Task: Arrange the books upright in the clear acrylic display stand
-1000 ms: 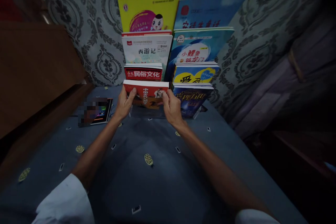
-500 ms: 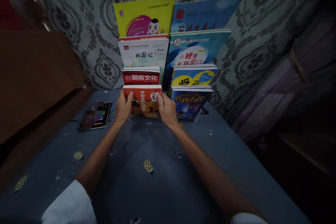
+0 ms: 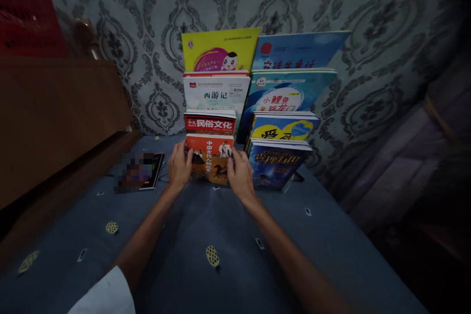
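An orange book (image 3: 209, 159) with white Chinese lettering stands upright at the front of the left row of books. My left hand (image 3: 179, 167) grips its left edge, thumb at the front cover and the other fingers partly hidden behind. At the opposite edge, my right hand (image 3: 241, 171) has its thumb and fingers closed on the book's side. Just behind stands a red book (image 3: 209, 123), then a white book (image 3: 217, 93) and a taller yellow-green book (image 3: 221, 49). A dark blue book (image 3: 277, 164) fronts the row to the right, close to my right hand.
Blue and teal books (image 3: 294, 91) stand in the right row, near a patterned wall (image 3: 154, 19). A dark-covered book (image 3: 138, 171), partly pixelated, lies flat at left on the blue patterned sheet (image 3: 176, 265). A brown wooden board (image 3: 59, 117) borders the left; a pale curtain (image 3: 397, 167) hangs right.
The view has tilted up, so the books sit lower and further right in the picture. My thumbs have slid from the orange cover outward to its side edges.
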Demonstrator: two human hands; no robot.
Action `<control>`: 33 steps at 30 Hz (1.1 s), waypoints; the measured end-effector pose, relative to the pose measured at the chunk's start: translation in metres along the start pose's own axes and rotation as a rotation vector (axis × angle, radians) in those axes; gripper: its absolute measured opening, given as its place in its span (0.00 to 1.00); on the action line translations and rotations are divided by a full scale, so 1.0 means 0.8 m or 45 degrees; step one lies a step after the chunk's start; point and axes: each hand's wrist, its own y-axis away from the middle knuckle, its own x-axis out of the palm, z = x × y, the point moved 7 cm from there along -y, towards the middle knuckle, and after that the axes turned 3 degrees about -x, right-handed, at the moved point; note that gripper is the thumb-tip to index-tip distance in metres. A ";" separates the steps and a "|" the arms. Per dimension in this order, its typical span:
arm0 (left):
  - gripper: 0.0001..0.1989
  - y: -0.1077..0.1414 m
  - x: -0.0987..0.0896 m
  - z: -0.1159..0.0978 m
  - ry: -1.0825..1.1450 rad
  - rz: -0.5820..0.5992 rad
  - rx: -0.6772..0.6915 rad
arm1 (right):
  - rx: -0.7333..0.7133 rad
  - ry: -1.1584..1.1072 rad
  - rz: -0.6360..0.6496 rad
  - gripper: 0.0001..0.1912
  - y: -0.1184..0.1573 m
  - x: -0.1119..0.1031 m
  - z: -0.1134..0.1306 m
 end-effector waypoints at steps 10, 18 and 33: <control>0.16 -0.002 -0.009 -0.004 0.050 -0.028 -0.040 | -0.029 -0.046 0.053 0.22 -0.007 0.002 0.004; 0.15 -0.003 -0.005 -0.004 0.091 -0.037 -0.022 | 0.019 -0.077 0.082 0.22 -0.010 0.002 0.001; 0.15 -0.002 -0.006 -0.001 0.064 -0.045 -0.026 | 0.089 -0.055 -0.065 0.19 -0.010 0.002 -0.009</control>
